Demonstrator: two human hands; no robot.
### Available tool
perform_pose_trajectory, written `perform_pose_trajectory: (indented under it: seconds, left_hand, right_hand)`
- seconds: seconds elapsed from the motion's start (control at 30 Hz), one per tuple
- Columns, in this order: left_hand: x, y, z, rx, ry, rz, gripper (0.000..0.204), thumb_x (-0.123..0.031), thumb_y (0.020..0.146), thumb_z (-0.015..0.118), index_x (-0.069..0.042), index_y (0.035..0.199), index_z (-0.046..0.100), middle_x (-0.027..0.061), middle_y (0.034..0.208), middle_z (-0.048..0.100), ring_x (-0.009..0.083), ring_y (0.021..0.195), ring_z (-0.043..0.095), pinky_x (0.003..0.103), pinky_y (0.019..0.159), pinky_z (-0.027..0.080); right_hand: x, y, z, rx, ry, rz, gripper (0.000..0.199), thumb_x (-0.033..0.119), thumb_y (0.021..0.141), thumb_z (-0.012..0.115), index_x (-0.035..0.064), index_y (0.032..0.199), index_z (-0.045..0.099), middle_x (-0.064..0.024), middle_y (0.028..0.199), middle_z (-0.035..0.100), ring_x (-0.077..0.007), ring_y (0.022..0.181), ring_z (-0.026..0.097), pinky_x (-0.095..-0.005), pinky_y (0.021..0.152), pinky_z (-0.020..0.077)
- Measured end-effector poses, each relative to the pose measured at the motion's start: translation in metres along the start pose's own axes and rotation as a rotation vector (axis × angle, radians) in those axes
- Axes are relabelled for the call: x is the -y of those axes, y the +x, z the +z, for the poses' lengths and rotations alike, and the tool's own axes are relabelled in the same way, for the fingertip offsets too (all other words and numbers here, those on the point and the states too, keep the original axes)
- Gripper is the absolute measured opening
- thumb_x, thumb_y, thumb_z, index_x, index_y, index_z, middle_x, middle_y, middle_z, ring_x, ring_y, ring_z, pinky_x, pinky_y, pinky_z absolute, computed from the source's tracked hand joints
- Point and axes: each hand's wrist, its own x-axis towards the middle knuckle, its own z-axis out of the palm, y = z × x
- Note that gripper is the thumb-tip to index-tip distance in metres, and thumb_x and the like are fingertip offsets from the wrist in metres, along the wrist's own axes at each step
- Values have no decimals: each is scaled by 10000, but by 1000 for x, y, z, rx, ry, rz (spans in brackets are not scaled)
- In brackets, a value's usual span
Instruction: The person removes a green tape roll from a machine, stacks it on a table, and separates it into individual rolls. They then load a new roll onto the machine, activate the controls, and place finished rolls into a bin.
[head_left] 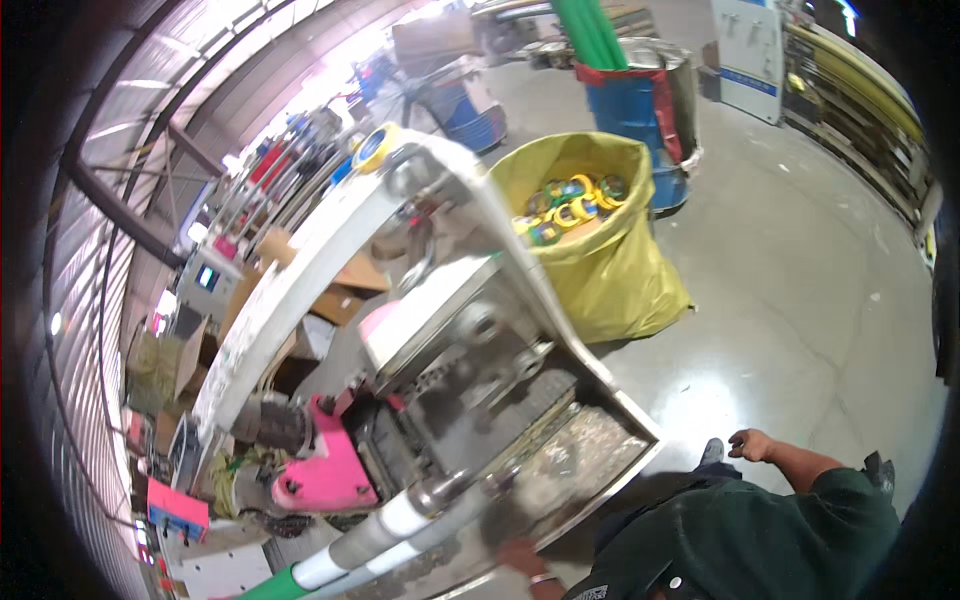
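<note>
Nearest the lens, a dark green sleeve (770, 540) filling the lower right; just left of it the left hand (520, 558), blurred, wrapped around or pressed against the grey hose (450, 520) where the hose meets the machine, grip impossible to tell for sure through the blur; hose banded white and green (320, 568) toward the lower edge, lying along the front lip of the steel tray (600, 440); right hand (752, 444) held out to the side over the concrete floor (800, 300), fingers loosely curled, holding nothing, well apart from the machine. Beyond, the pale steel frame (300, 290) of the machine arching up, a yellow tape roll (375, 148) perched on top, pink parts (330, 470) at its base. Further back, a yellow sack (600, 250) standing open with yellow and green rolls inside, a blue drum (630, 110) behind it. By the look of it, hose work at the tray mid-way: hose in place at the machine, hand on it, not yet let go; tray littered with pale debris, seemingly uncleared.
</note>
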Motion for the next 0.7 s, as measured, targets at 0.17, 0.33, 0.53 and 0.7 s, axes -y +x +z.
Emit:
perform_pose_trajectory:
  seconds: [0.17,0.33,0.53,0.7]
  left_hand:
    - [-304,24,-74,1033,-1341,-591,155,-189,860,691,-95,977,728,97,1087,696,312,971,670,467,827,534]
    - [-391,107,-25,108,-631,1072,484,-227,886,702,23,1271,549,118,946,719,159,667,635,310,619,516]
    - [-533,139,-35,867,-1039,270,415,-205,869,686,38,1194,597,80,859,694,131,744,635,310,663,521]
    - [-673,192,-71,820,-911,353,200,-180,836,717,-84,1010,704,139,1026,712,299,964,673,390,851,543]
  right_hand:
    - [-101,-20,-45,-29,193,117,664,365,779,766,-16,1301,614,-224,1245,673,-346,1134,658,-401,985,514]
    - [-163,-32,-124,-265,395,141,552,236,793,772,-36,1251,625,-181,1150,707,-285,1017,689,-381,909,538]
    - [-233,-6,-193,-435,702,171,522,167,801,763,-54,1247,606,-216,1172,684,-269,955,704,-372,851,556]
    - [-244,41,-263,-482,730,226,518,156,809,752,-69,1247,592,-210,1149,686,-258,942,699,-377,837,558]
